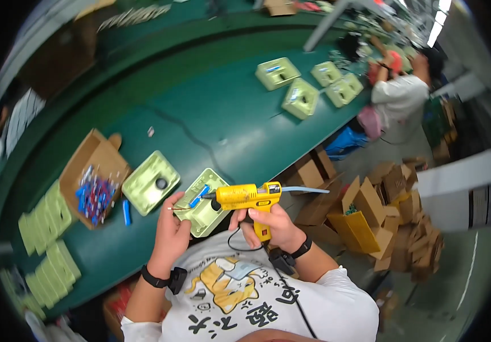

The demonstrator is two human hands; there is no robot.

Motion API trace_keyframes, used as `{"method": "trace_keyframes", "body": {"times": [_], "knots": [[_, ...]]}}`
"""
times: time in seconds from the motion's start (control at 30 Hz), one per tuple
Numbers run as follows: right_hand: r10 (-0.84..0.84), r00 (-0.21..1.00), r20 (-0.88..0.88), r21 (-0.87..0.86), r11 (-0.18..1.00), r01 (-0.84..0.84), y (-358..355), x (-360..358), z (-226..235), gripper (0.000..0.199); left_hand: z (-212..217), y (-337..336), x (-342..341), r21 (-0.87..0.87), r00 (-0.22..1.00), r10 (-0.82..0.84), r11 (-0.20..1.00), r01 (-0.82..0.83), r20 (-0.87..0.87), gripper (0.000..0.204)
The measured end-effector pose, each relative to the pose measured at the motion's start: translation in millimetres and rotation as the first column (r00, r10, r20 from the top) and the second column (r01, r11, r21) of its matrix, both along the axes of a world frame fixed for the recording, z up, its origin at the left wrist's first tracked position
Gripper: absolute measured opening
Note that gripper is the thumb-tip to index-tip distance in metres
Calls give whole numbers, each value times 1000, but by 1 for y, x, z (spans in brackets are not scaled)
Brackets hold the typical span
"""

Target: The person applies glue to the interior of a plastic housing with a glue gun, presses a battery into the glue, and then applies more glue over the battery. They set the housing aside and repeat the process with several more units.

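Observation:
My right hand [271, 223] grips a yellow hot glue gun [247, 196] by its handle, nozzle pointing left at a pale green plastic tray [200, 215]. A blue cylindrical cell [199, 195] lies in that tray, just beside the nozzle tip. My left hand [171, 227] holds the tray's near left edge against the green table [200, 114]. A thin red wire pokes out by my left thumb. A second pale green tray [149, 182] with a dark round part sits just to the left.
An open cardboard box [94, 176] of blue cells sits at left, a loose blue cell [125, 211] beside it. Stacks of green trays [46, 239] line the left edge; several more trays [302, 85] lie farther along. Another person [396, 94] works at right, above piled cartons [393, 211].

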State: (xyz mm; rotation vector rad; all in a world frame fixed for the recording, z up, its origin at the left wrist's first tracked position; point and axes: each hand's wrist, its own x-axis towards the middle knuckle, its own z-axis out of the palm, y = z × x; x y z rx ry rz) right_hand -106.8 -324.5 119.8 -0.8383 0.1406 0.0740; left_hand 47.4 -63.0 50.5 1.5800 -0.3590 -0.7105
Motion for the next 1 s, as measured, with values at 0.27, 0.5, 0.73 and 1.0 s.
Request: {"method": "trace_keyframes", "body": {"times": [0.27,0.5,0.73,1.0], "knots": [[-220,971,95,79,974,213,-4,-48,-18,31,-6,-170,69,125,888,-122,989,73,444,61],[-340,938,70,78,939,335,-17,-71,-43,27,-1,-95,54,198,482,-140,978,-71,865,66],[-341,940,-16,-77,938,338,-22,-26,-65,31,-26,35,13,386,356,-221,769,-510,908,54],[-111,988,-107,-341,937,69,21,41,-55,34,-28,63,-24,374,411,-220,861,-344,885,30]]}}
